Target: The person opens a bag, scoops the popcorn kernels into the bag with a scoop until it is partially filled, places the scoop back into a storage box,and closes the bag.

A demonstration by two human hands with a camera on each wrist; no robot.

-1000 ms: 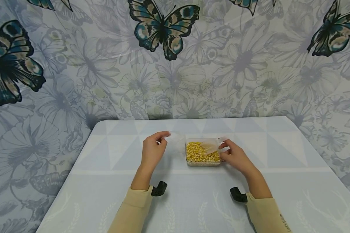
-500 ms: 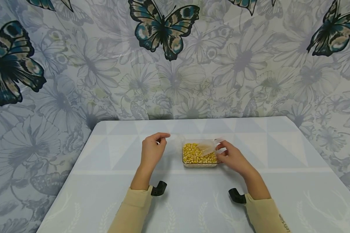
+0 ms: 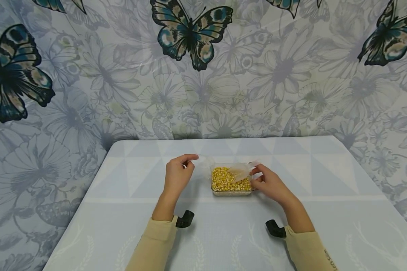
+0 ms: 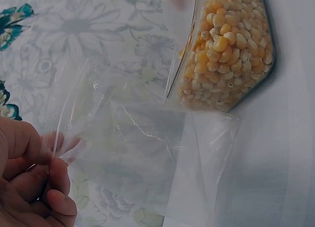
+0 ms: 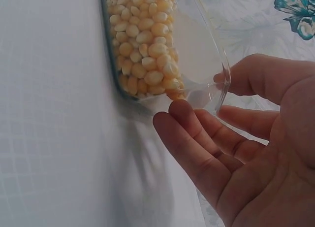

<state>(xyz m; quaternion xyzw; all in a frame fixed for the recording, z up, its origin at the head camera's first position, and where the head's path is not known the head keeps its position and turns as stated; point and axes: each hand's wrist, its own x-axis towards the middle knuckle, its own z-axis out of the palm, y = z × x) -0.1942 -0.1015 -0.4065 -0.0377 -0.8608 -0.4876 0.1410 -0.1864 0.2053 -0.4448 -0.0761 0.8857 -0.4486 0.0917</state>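
Observation:
My left hand (image 3: 179, 171) pinches the edge of a clear plastic bag (image 4: 133, 148). The bag spreads out toward a clear rectangular container (image 4: 189, 54), reaching its near end in the left wrist view. Yellow corn kernels (image 3: 228, 180) fill the container, and a translucent scoop (image 3: 240, 172) lies in them. At the container's right end, my right hand (image 3: 269, 182) grips the end wall, with a fingertip at the rim and the other fingers (image 5: 192, 153) bent along the outside. The scoop's handle end overlaps the right fingertips in the head view.
A pale table (image 3: 224, 229) with a triangle pattern carries the container near its far side. Behind it hangs a butterfly and flower print backdrop (image 3: 203, 98). A black mount sits on each sleeve cuff (image 3: 162, 227).
The container, with the scoop and corn in it, has slid slightly left and nearer to me along with my right hand. My left hand has stayed almost in place, holding the bag.

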